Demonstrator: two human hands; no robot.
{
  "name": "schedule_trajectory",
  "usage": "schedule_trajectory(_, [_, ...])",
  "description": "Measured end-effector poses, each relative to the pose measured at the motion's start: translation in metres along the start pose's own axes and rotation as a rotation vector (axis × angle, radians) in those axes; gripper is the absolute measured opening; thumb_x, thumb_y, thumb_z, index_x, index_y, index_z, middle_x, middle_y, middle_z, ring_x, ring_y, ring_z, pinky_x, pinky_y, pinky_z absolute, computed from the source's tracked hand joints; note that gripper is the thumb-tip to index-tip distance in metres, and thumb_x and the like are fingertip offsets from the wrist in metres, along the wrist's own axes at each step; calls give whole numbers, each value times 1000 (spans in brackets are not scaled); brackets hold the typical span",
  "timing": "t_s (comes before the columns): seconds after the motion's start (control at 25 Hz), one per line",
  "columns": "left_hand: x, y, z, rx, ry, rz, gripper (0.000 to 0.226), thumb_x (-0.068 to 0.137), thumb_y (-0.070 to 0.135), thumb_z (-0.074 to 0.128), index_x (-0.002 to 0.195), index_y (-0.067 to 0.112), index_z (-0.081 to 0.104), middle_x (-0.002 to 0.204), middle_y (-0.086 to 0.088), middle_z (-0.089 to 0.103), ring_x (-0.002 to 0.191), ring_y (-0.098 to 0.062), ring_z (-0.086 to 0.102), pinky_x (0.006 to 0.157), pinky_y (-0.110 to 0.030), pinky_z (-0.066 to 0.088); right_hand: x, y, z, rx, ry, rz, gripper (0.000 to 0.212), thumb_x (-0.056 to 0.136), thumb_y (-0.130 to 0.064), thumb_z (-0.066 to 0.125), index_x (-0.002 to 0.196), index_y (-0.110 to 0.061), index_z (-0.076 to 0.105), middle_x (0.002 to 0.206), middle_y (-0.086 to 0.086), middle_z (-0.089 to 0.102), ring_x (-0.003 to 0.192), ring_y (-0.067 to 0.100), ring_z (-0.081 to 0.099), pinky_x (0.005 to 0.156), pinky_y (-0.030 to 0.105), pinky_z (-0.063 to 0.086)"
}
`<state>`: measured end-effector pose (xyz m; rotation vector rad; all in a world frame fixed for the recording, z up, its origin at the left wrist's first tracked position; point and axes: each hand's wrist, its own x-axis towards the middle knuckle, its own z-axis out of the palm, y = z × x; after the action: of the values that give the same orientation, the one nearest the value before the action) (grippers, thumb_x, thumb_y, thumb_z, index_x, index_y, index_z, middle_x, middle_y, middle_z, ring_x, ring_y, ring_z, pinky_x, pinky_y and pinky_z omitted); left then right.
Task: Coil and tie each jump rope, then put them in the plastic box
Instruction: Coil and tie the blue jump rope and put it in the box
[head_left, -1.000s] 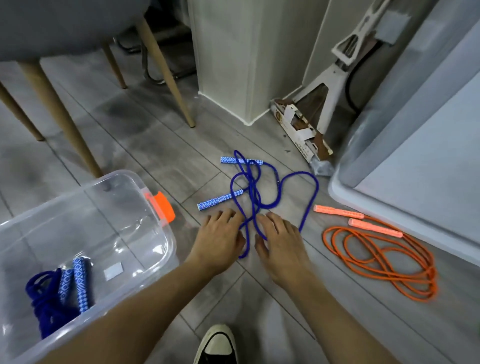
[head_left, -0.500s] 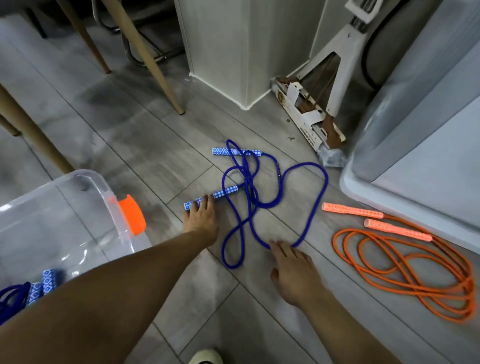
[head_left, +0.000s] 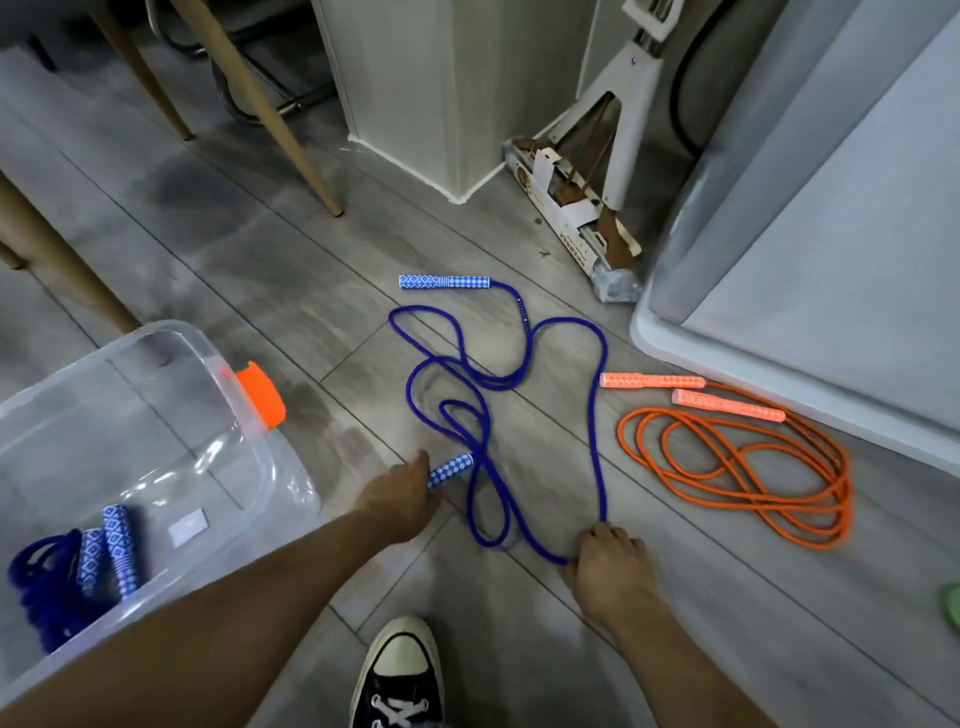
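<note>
blue jump rope (head_left: 602, 415) lies loose and uncoiled on the grey floor (head_left: 322, 291), centre of frame, cord in several overlapping loops. its far handle (head_left: 444, 281) lies flat above centre. the near handle (head_left: 451, 469) is lower centre, tilted, its lower end inside the left hand (head_left: 402, 496). left hand is low at the floor, fingers wrapped round that handle end, patterned part sticking out toward upper right. right hand (head_left: 605, 564) is lower centre-right, knuckles up, fingers curled down over the lowest bend of the blue cord. it looks like it grips the cord, but the fingertips are hidden under the hand.

orange jump rope (head_left: 737, 483) lies at right of frame, loosely looped and untied, both handles side by side at its upper edge, well apart from both hands. plastic box (head_left: 171, 338) is at left, clear, open, with an orange latch (head_left: 261, 397) on its right rim. a second blue rope (head_left: 47, 597) sits bundled inside it, lower left, handles together.

a black and white shoe (head_left: 397, 675) is at the bottom centre. wooden chair legs (head_left: 291, 135) are upper left. a pale tub (head_left: 779, 364) fills the right side. a cardboard carton (head_left: 566, 218) is upper centre-right.
</note>
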<state>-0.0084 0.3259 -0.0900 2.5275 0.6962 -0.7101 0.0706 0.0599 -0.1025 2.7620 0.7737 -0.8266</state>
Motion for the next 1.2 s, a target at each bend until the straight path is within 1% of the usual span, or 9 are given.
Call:
schedule_trajectory(0.16, [-72,18,-27,-89,10,161,31,98,47,48,103,18,52,92,-9,65,89,-30,62,73,-36,45,-32,0,-37,202,26,20,47,92,-36,56,136,-24,47,137,4,51,125,27,49,103,41,40])
schedule_trajectory(0.28, [-121,39,-63,-224,-44,324,22,100,42,51,107,23,59,69,14,60,63,-1,56,66,-22,42,-55,-14,-80,496,186,-150,75,76,-37,67,145,-33,38,139,-1,49,122,23,50,102,40,43])
schedule_trajectory(0.36, [-148,57,-90,-317,-84,397,11,97,35,55,98,26,60,59,16,61,51,1,54,57,-16,42,-69,-23,-104,603,245,-289,67,70,-43,66,135,-36,50,132,-7,56,116,17,54,100,36,45])
schedule_trajectory(0.48, [-185,83,-129,-522,-74,428,17,89,32,54,75,23,56,62,0,59,53,-12,52,55,-28,44,-95,-32,-137,823,230,-272,20,86,-43,58,90,-26,68,86,-3,73,82,19,68,82,41,55])
schedule_trajectory(0.56, [-206,99,-156,-717,-3,454,28,93,32,55,66,22,50,61,-5,49,53,-17,45,51,-30,39,-111,-27,-156,1072,162,-190,31,99,-32,52,76,-17,68,65,3,71,67,21,70,81,49,57])
schedule_trajectory(0.8, [-273,148,-237,-1041,307,599,38,102,38,50,79,8,58,53,-5,45,49,-21,41,49,-27,38,-190,31,-201,1245,-29,-62,40,105,-26,44,79,-5,64,55,10,59,63,27,62,80,41,54])
schedule_trajectory(0.96, [-302,178,-247,-1001,220,665,20,101,13,47,117,11,59,61,-12,61,48,-25,52,51,-29,47,-250,50,-262,1379,258,-1,32,101,-33,53,80,-10,53,48,0,29,37,15,27,48,29,36])
schedule_trajectory(1.08, [-319,202,-244,-1067,170,610,10,92,6,45,93,7,56,70,-12,57,50,-26,54,56,-35,49,-306,69,-300,1403,390,-58,24,100,-33,55,93,-10,58,56,-1,29,43,14,23,43,25,24])
schedule_trajectory(1.2, [-335,226,-239,-1169,-32,563,34,98,35,45,72,15,48,60,-5,45,42,-23,47,47,-30,47,-350,90,-319,1407,549,-62,23,101,-29,52,96,-10,64,56,0,29,44,15,20,44,23,19])
